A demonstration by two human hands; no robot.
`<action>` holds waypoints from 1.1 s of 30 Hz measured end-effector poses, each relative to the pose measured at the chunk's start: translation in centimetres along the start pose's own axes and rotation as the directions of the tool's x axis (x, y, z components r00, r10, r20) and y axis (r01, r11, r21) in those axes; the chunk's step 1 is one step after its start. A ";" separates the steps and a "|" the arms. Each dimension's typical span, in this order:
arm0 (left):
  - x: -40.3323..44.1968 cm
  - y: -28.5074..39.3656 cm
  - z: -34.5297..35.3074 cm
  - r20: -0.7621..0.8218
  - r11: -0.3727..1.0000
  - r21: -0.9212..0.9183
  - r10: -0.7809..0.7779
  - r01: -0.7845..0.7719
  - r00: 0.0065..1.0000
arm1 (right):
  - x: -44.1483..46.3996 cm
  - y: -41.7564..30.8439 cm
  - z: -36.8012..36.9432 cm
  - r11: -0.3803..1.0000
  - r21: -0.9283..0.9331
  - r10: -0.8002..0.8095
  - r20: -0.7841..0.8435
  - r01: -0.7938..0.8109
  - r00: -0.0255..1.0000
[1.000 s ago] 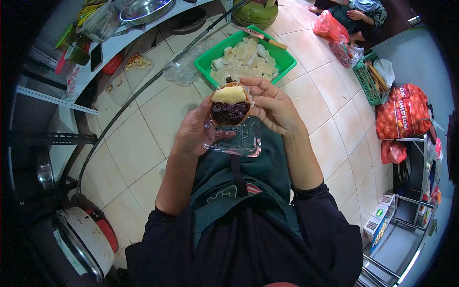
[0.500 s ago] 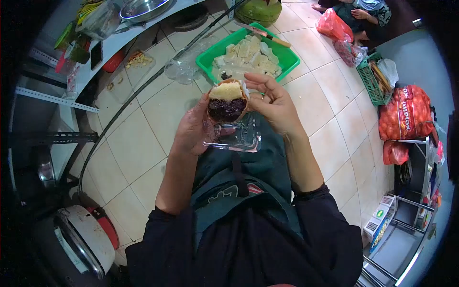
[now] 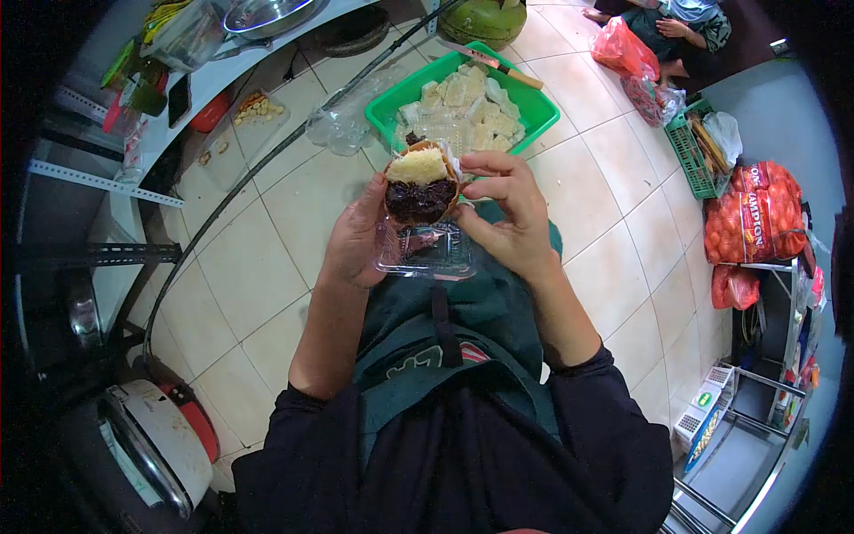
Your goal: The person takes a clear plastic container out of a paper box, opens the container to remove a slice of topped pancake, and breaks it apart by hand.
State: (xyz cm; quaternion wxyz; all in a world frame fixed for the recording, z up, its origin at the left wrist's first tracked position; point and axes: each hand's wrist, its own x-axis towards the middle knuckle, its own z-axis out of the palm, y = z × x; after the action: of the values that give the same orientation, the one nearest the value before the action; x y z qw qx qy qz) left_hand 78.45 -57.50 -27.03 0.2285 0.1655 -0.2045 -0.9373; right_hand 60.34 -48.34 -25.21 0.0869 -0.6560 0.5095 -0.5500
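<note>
In front of my lap I hold up a round food piece [image 3: 422, 198], with a pale crumbly half on top and a dark, sticky, glossy half below, inside a brown edge. My left hand [image 3: 358, 236] is closed at its left side, thumb at the rim, other fingers mostly hidden. My right hand [image 3: 507, 209] is closed at its right rim, thumb and bent fingertips against it, beside a bit of white wrapping. Just beneath lies an open clear plastic box [image 3: 427, 262]; its clear lid [image 3: 447, 133] seems raised behind the food.
A green tub [image 3: 543, 116] of pale yellowish chunks stands ahead, with a knife [image 3: 507, 71] across its rim. Clear plastic [image 3: 342, 129] lies left of it, near a black hose [image 3: 249, 178]. Onions in a red net sack [image 3: 756, 214] stand right. Another person [image 3: 685, 36] sits far off.
My right fingers have lowered and curled in against the food's right edge. The clear box has shifted slightly left, and its lid stands more upright behind the food.
</note>
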 end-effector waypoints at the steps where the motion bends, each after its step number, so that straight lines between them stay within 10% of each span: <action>1: 0.0 0.0 0.0 -0.001 1.000 -0.002 0.002 -0.002 1.000 | 0.2 -0.3 -0.3 0.998 -0.062 -0.020 0.016 0.021 1.000; 33: -0.4 -0.4 0.9 -0.026 0.983 0.140 0.126 -0.121 0.992 | 1.4 -0.3 -0.9 0.985 -0.127 -0.096 0.129 0.113 0.987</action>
State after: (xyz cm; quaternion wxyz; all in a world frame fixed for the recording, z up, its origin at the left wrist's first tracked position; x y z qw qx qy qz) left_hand 78.31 -56.71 -26.30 0.2776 0.1842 -0.2747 -0.9020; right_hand 59.58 -48.82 -23.79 0.0447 -0.7187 0.5039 -0.4769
